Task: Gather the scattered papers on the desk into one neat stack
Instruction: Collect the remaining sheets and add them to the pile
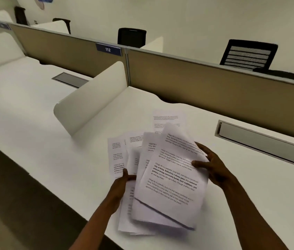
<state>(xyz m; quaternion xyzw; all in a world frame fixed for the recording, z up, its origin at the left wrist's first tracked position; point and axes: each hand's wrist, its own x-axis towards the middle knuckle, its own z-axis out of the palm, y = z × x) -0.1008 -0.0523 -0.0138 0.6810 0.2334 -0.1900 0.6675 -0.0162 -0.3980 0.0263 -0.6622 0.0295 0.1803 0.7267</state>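
Several printed white papers (169,179) are bunched loosely above the white desk (34,123), fanned out and misaligned. My right hand (213,166) grips the right edge of the top sheets, thumb on the printed face. My left hand (122,184) holds the left side of the bundle, thumb over a lower sheet. One more printed sheet (167,120) lies flat on the desk just beyond the bundle. Two further sheets (115,156) stick out at the left behind my left hand; whether they rest on the desk or belong to the bundle I cannot tell.
A white curved divider (92,98) stands on the desk to the left of the papers. A tan partition (196,83) with a "112" label (108,49) runs along the back. A grey cable tray (261,139) sits at the right. Black chairs (249,55) stand behind the partition.
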